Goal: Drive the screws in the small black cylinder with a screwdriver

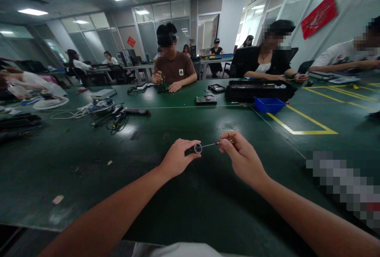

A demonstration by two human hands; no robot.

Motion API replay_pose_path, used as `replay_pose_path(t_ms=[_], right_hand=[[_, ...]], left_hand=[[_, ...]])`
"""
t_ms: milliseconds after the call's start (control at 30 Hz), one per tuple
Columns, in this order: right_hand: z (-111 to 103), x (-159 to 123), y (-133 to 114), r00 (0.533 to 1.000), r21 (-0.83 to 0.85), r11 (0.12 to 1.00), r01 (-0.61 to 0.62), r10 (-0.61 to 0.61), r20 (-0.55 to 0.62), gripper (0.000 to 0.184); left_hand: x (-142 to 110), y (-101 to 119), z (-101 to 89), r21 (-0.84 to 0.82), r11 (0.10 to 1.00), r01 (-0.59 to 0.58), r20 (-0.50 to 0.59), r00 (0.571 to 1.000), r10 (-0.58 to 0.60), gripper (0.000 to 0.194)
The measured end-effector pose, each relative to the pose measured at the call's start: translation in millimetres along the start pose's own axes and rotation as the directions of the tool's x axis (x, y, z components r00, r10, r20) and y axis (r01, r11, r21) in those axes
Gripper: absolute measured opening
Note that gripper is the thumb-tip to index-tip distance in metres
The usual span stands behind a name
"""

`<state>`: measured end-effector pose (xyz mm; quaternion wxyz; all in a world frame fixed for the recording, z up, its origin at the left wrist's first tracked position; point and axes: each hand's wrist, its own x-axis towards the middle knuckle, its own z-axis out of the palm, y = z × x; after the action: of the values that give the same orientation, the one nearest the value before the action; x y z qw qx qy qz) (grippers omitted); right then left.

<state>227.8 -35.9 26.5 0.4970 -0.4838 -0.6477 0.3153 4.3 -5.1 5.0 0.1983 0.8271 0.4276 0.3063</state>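
Between thumb and fingers, my left hand [179, 155] grips a small dark cylinder [197, 148] with a pale ring at its round end. What kind of part it is, I cannot make out. My right hand [244, 155] is closed round the handle of a screwdriver [218, 143], which has a red collar and a thin metal shaft. The shaft points left, and its tip meets the ringed end of the cylinder; whether it sits inside cannot be told. Both hands are held above the green tabletop [154, 197].
Across the table are a blue bin [269, 104], a long black casing [258, 90], a hard drive [206, 99] and tangled cables [114, 116]. A person in brown [175, 69] works opposite, another in black [268, 61] beside them. Yellow tape [314, 132] marks the right side.
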Motion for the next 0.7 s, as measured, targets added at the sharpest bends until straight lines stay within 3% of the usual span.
replay_pose_path(t_ms=[100, 167, 267, 467, 600, 700], right_hand=[[-0.3, 9.0, 7.1, 0.986, 0.275, 0.95, -0.147, 0.164, -0.038, 0.027], [-1.5, 13.2, 10.6, 0.976, 0.34, 0.923, -0.181, 0.21, -0.05, 0.027], [-3.4, 13.3, 10.3, 0.986, 0.224, 0.967, -0.122, 0.144, -0.088, 0.027], [-4.4, 3.2, -3.0, 1.0, -0.116, 0.993, 0.006, -0.008, -0.01, 0.025], [-3.5, -1.5, -6.6, 0.995, -0.169, 0.983, 0.071, -0.059, 0.078, 0.023], [-2.7, -2.6, -6.1, 0.994, -0.229, 0.967, 0.11, -0.102, 0.046, 0.021]], left_hand=[[1.0, -1.8, -0.5, 0.039, 0.998, -0.04, -0.022, 0.999, 0.041, 0.038], [1.8, -3.2, -0.7, 0.052, 0.998, -0.032, -0.023, 0.999, 0.033, 0.039], [2.2, -3.2, -1.0, 0.047, 0.999, -0.012, -0.011, 1.0, 0.013, 0.04], [1.3, -0.3, -1.3, 0.053, 0.999, 0.0, -0.014, 1.0, 0.001, 0.041], [2.2, -2.1, -1.6, 0.041, 0.999, 0.014, -0.04, 0.999, -0.012, 0.04], [2.9, -3.3, -1.8, 0.03, 0.999, 0.01, -0.044, 0.999, -0.009, 0.039]])
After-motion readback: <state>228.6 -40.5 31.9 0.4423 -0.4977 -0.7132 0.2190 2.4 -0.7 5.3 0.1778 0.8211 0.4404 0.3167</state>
